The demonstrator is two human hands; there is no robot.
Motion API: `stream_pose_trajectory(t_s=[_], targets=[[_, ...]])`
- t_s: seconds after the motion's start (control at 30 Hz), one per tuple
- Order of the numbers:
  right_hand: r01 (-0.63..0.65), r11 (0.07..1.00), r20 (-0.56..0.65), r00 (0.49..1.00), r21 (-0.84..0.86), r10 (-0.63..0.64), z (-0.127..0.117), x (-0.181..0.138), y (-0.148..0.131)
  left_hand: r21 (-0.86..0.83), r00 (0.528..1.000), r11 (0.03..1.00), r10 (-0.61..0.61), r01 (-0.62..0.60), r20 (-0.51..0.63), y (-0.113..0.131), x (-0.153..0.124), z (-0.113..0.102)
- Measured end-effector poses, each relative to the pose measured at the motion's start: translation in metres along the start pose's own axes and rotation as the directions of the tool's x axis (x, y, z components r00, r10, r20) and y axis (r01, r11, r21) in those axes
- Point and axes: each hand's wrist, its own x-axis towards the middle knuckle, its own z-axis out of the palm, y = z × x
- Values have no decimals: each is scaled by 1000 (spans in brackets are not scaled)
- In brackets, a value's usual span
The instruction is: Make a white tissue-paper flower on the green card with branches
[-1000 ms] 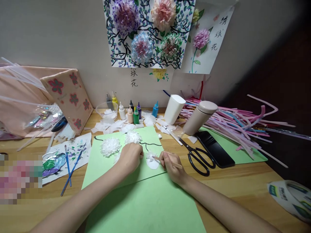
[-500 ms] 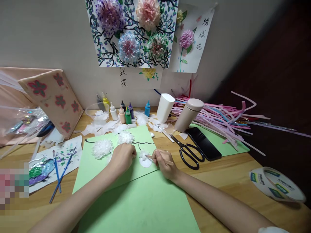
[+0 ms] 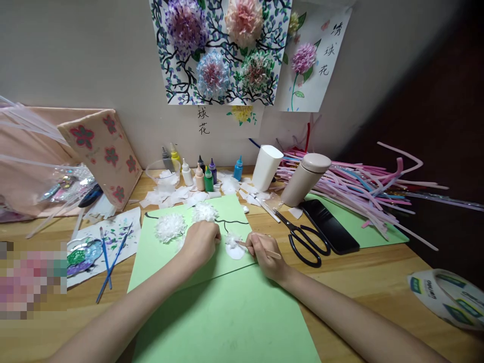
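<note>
My right hand (image 3: 265, 254) pinches a thin wooden stick (image 3: 260, 249) whose tip touches a small tuft of white tissue on a white glue patch (image 3: 234, 248). This lies on a light green sheet (image 3: 196, 237) with black drawn branches. My left hand (image 3: 201, 242) rests closed on the sheet just left of the patch; what its fingers hold is hidden. Two fluffy white tissue flowers (image 3: 170, 227) sit on the sheet beyond my left hand. A second green sheet (image 3: 227, 322) lies nearer to me.
Black scissors (image 3: 302, 239) and a dark phone (image 3: 329, 225) lie right of my right hand. Small paint bottles (image 3: 204, 176), a white cup (image 3: 266, 168) and a beige flask (image 3: 304, 179) stand behind. Pipe cleaners (image 3: 363, 186) pile at right; brushes (image 3: 108, 257) and a tape roll (image 3: 446, 297) lie near the edges.
My hands stay on the green sheet with the stick tip at the white tuft. Only the camera view has swung slightly left and back right.
</note>
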Motion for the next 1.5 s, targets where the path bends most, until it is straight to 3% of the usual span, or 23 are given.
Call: stream_pose_trajectory(t_s=[0.43,0.77,1.03,1.27,1.5], targets=[[-18,999,25,1000,-28,18,0,1,0,8,1000,1000,-4,4,21,2,0,-2],[40,999,-64,997,16,-39,0,-6,5,-2,1000,1000,-4,4,24,1,0,-2],[9,999,39,999,-39,-7,0,-2,4,-12,1000,1000,-1,1,25,0,0,-1],[-130,990,65,990,60,126,3,-2,7,-25,1000,1000,-1,2,19,0,1,-1],[-56,998,-7,998,30,56,1,-4,7,-20,999,1000,-14,14,38,0,1,-3]])
